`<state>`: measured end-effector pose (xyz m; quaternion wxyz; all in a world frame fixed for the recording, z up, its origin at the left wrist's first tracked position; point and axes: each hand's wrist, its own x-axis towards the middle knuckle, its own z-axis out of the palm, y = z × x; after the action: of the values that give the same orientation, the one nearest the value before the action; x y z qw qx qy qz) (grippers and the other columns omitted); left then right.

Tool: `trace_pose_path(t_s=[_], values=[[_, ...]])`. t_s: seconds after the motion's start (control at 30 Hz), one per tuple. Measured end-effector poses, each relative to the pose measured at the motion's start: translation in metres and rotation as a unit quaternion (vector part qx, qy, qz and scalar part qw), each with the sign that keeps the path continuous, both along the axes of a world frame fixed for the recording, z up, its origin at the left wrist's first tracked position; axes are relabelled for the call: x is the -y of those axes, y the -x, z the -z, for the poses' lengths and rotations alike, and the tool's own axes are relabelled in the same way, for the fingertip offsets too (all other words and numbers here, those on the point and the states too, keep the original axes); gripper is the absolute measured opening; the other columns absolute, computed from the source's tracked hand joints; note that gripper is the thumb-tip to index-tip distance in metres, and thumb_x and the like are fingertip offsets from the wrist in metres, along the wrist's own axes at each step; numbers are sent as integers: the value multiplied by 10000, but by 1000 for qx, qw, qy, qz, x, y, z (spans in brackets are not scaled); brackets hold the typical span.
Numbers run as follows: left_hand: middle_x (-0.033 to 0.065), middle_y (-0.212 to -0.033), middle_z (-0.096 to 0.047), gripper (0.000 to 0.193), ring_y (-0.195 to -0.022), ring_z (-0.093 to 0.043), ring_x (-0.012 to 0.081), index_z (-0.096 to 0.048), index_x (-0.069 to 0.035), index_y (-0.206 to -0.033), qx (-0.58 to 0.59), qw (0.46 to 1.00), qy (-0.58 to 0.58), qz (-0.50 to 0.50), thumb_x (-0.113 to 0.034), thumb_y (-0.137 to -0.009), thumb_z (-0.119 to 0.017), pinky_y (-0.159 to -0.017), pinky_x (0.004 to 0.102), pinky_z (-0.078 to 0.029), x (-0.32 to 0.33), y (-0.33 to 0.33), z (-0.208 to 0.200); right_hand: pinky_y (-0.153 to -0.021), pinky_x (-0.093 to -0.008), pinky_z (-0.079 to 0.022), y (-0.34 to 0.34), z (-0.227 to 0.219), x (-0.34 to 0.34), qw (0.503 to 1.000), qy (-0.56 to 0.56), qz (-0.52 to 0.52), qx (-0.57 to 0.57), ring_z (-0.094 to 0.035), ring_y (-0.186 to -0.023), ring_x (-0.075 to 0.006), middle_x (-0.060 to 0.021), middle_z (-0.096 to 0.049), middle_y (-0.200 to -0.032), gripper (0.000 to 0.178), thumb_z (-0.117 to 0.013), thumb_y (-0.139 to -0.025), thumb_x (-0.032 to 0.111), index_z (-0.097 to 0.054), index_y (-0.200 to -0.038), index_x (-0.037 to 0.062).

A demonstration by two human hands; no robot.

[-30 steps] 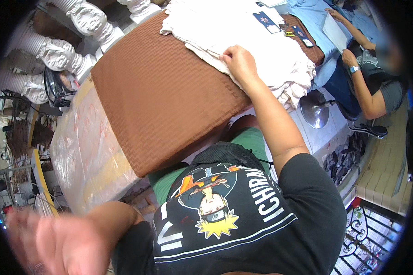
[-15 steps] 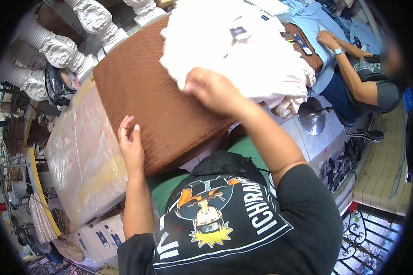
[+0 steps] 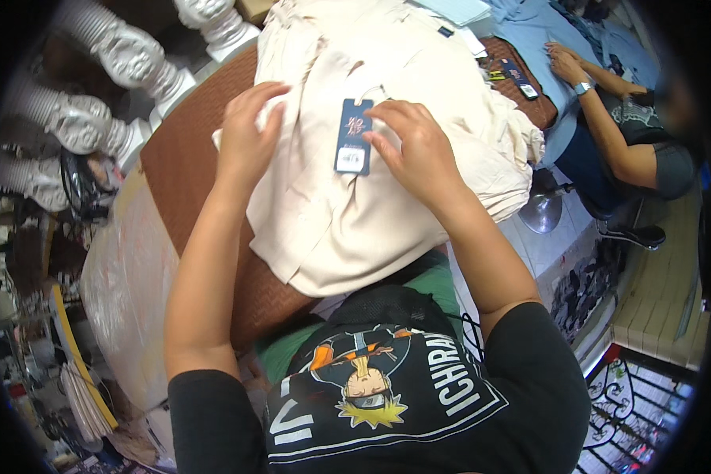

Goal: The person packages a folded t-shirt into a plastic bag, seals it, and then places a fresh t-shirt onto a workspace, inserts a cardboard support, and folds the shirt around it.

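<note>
A cream cloth garment (image 3: 387,229) lies spread before me, its near end reaching the table's front edge. On its middle rests a dark blue hang tag (image 3: 351,150) with a white label, tied by a thin string. My right hand (image 3: 419,150) is at the tag's right edge, thumb and forefinger apart; whether they touch it I cannot tell. My left hand (image 3: 249,134) hovers at the garment's left side, fingers curved and thumb apart, holding nothing that shows.
Brown textured cloth (image 3: 189,158) covers the table. Plastic-wrapped material (image 3: 126,276) is at the left, white ornate columns (image 3: 130,55) beyond. At the right, a co-worker's hands (image 3: 565,67) rest on blue cloth (image 3: 521,31), near another tag (image 3: 521,83). A round metal stool (image 3: 543,205) stands below.
The cream garment has come toward me over the brown cloth, and its hang tag now shows. My left hand has moved up and forward onto it; my right hand has shifted right.
</note>
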<state>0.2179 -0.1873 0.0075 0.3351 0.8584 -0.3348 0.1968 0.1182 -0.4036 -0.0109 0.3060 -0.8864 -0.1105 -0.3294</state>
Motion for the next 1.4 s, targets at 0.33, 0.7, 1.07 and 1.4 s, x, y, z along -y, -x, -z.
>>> trace_pose_path(t_s=[0.33, 0.7, 1.07, 1.4], values=[[50, -1158, -591, 331, -1235, -422, 254, -581, -165, -1162, 39, 929, -367, 12, -102, -844, -515, -1018, 537, -252, 117, -94, 19, -798, -370, -414, -21, 43, 32, 996, -42, 79, -22, -528, -925, -266, -82, -592, -931, 181, -693, -728, 120, -615, -872, 43], [97, -1036, -636, 136, -963, -600, 165, -557, -17, -1030, 45, 952, 293, 79, -79, -911, -531, -859, 280, -462, -45, -64, -112, -597, -267, -474, 32, -106, 29, 982, -149, -26, 113, -618, -648, -153, -102, -636, -757, 177, -669, -806, 158, -587, -900, 33], [5, -892, -630, 147, -791, -583, 83, -606, -42, -1014, 99, 958, 270, 17, -107, -882, -600, -720, 209, -472, -130, 15, -158, -613, -254, -464, 42, -131, 14, 979, 0, -110, 170, -569, -690, -126, -67, -616, -803, 319, -669, -787, 63, -646, -1102, 107], [16, -770, -655, 221, -676, -572, 61, -661, -51, -958, 175, 969, 169, -44, -245, -854, -644, -649, 208, -476, -196, 54, -166, -651, -285, -477, 33, -149, -15, 985, 74, -85, 134, -604, -713, -209, -85, -625, -831, 158, -656, -803, 136, -670, -905, 15]])
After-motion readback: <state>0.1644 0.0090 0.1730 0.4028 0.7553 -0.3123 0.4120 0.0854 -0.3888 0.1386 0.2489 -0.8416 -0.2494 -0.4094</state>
